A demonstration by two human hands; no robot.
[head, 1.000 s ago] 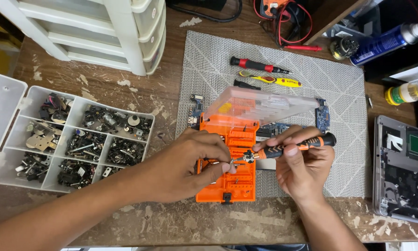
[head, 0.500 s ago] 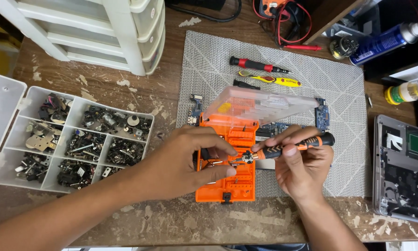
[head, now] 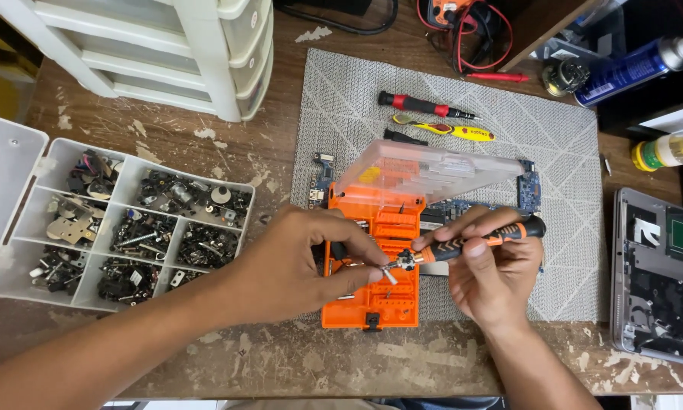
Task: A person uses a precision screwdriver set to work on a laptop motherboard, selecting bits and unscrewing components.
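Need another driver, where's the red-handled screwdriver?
The red-handled screwdriver lies on the grey mat, top centre, just above the yellow tool.

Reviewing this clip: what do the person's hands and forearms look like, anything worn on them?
Both are bare: the left hand and the right hand carry no gloves, and no rings, watch or bands show. Both forearms are uncovered to the frame edge, with no sleeves in view.

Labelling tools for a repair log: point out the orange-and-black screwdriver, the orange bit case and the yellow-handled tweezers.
orange-and-black screwdriver [head: 484, 241], head view, handle.
orange bit case [head: 391, 228], head view, tray.
yellow-handled tweezers [head: 463, 132], head view, grip.
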